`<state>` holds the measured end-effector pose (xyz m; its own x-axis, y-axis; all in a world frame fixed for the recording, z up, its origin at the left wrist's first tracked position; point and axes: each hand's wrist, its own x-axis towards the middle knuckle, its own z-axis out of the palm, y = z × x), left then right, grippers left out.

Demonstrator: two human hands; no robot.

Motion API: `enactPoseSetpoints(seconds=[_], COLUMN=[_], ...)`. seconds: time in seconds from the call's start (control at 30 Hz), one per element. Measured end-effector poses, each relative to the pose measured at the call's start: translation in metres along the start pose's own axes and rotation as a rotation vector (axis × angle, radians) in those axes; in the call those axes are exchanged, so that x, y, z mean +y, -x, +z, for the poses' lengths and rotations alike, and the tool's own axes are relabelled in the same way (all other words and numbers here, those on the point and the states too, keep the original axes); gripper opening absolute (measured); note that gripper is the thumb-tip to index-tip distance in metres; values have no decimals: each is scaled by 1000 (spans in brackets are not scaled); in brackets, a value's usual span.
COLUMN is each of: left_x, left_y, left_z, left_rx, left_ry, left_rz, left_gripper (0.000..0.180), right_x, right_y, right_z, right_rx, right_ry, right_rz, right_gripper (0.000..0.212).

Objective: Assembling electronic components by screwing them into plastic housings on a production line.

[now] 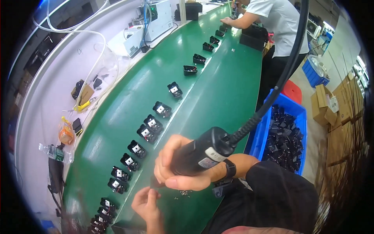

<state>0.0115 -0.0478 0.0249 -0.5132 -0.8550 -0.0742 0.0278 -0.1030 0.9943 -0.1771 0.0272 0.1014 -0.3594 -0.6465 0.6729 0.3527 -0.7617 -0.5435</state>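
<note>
A black electric screwdriver (200,154) with a thick cable is wrapped in the fingers of my right hand (164,162). Its lower end points down and left and is hidden behind my fingers. Close below it, my left hand (145,203) has thumb and fingers pinched together; what lies between them, if anything, is too small to make out. Small loose screws (185,192) are scattered on the green work surface (175,212) beside my right wrist. To the left, black plastic housings (136,149) with white parts and wires inside form a long line.
A blue crate (302,134) full of black parts stands at the right. Another person in a white shirt (280,23) works at the far end. On the left ledge are a water bottle (56,153), yellow-handled pliers (83,106) and a bagged orange item (66,134). The screwdriver cable crosses overhead.
</note>
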Motion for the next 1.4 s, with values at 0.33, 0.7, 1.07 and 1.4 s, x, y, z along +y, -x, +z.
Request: enactPoseSetpoints(seconds=[0.33, 0.7, 1.07, 1.4], left_x=[-10, 0, 8, 42], left_y=[13, 25, 1, -97], left_z=[0, -7, -3, -106], left_rx=[4, -80, -326, -84], left_ry=[662, 653, 519, -1176], left_rz=[-177, -206, -182, 504], left_gripper=[16, 31, 45, 74], right_x=[-11, 0, -4, 27], right_y=[0, 6, -7, -16], right_z=[20, 36, 26, 19], right_rx=[51, 124, 49, 64], right_ry=[-70, -123, -79, 61], right_rz=[104, 174, 22, 10], right_gripper=[40, 39, 40, 36])
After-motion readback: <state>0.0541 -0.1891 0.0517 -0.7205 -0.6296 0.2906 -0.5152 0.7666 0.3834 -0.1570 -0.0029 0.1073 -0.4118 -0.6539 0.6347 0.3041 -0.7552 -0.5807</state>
